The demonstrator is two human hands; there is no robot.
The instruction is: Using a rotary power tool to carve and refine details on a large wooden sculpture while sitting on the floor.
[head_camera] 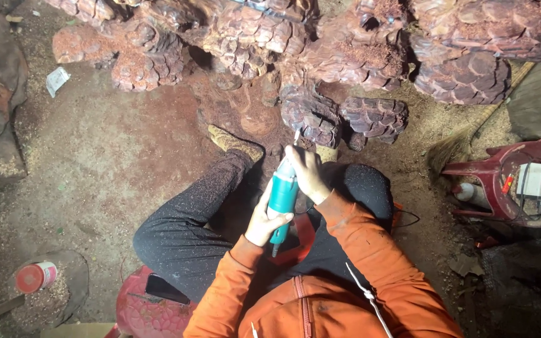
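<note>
Teal power carving tool (282, 195), slim cylinder body, dark at the rear end with a cord trailing off, thin bit at the front. It sits tilted, nose up and away from the person, bit tip touching the reddish wood carving (311, 116) at a scaly rounded lump. Both hands wrap the tool: left hand (263, 220) closed around the rear half of the body, fingers curled tight over it; right hand (307, 172) closed over the front near the bit, fingers folded down, guiding. Tool lies between the two hands, over the person's lap, orange sleeves either side. Person sits on a red stool (142, 310), dark dusty trousers, legs folded, one dust-covered shoe (233, 141) just beside the carving's base. Carving spreads across the top, layered scale pattern, red sawdust on it and on the dirt floor (108, 156). Red plastic chair (502, 178) on the right holding a pale box device. Small red-and-white can (36, 276) lower left, well apart from the hands
</note>
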